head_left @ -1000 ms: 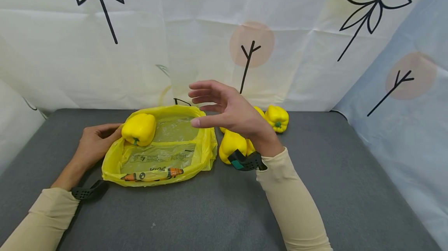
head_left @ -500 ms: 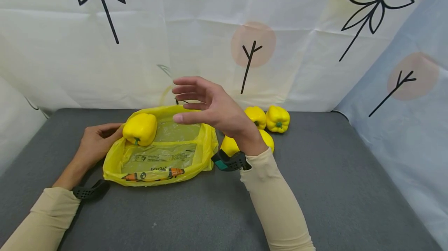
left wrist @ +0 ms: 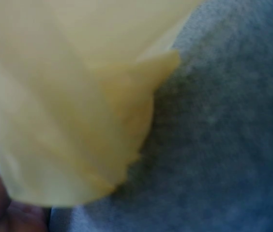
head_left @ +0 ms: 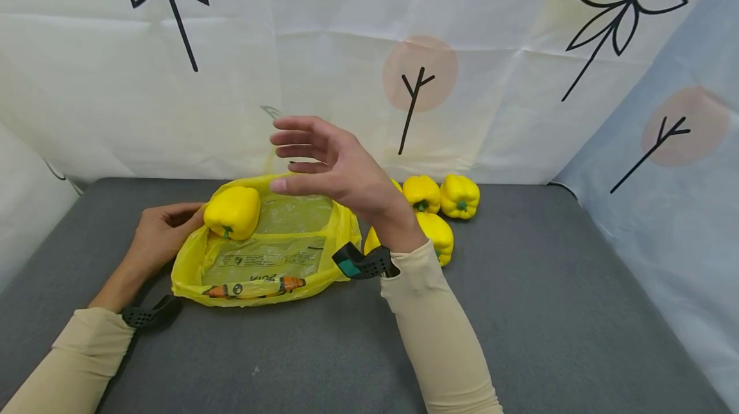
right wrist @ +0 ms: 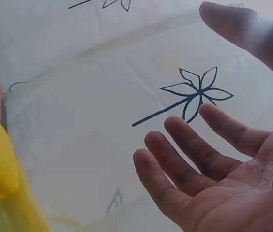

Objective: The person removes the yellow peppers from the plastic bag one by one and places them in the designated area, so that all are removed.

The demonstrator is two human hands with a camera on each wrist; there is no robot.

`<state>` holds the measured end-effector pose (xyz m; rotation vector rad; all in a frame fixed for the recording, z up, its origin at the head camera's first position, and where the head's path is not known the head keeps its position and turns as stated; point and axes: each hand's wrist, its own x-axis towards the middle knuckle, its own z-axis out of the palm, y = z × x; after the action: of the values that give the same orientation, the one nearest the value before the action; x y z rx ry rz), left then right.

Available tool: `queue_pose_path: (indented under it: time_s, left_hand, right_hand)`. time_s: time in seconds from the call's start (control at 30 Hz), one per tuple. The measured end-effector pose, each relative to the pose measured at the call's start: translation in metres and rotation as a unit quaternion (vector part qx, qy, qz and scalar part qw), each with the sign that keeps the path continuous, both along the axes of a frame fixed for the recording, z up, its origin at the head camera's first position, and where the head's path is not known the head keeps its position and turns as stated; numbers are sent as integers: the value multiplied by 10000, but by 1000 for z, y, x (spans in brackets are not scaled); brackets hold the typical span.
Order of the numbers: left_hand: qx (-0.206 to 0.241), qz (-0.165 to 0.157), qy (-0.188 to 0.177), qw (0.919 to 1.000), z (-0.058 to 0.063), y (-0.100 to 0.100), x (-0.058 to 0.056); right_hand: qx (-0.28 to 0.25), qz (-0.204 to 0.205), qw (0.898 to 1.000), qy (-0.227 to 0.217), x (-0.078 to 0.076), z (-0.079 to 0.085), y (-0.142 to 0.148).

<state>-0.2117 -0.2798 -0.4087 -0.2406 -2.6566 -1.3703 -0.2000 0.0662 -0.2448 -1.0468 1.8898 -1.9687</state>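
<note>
A yellow plastic bag lies spread on the grey table, its mouth wide and its rim turned outward. One yellow bell pepper sits inside it at the left, stem toward me. My left hand pinches the bag's left rim beside that pepper; its fingertips are partly hidden. Above the bag's far right part, my right hand hovers with spread, slightly bent fingers and nothing in it. The right wrist view shows the bare palm and fingers. Bag plastic fills much of the blurred left wrist view.
Several more yellow bell peppers are grouped right of the bag, some behind my right wrist. Two stand at the back, one of them a pepper near the wall cloth. Grey table surface extends to the right.
My right hand has moved left and slightly up, from beside the loose peppers to over the bag, uncovering more of those peppers. The left hand, bag and pepper inside stay put.
</note>
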Motion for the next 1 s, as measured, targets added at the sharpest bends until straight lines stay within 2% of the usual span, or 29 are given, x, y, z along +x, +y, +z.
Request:
queue_pose_path:
  time_s: [0.33, 0.67, 1.0]
  left_hand:
    - [18, -35, 55, 10000, -3, 1, 0]
    - [71, -29, -1, 10000, -3, -1, -1]
    - [86, -20, 97, 9999, -1, 1, 0]
  right_hand:
    - [-180, -122, 9996, -154, -3, -7, -10]
    - [-185, -243, 9984, -479, -15, -20, -19]
    - [101, -443, 9953, -854, -28, -45, -35]
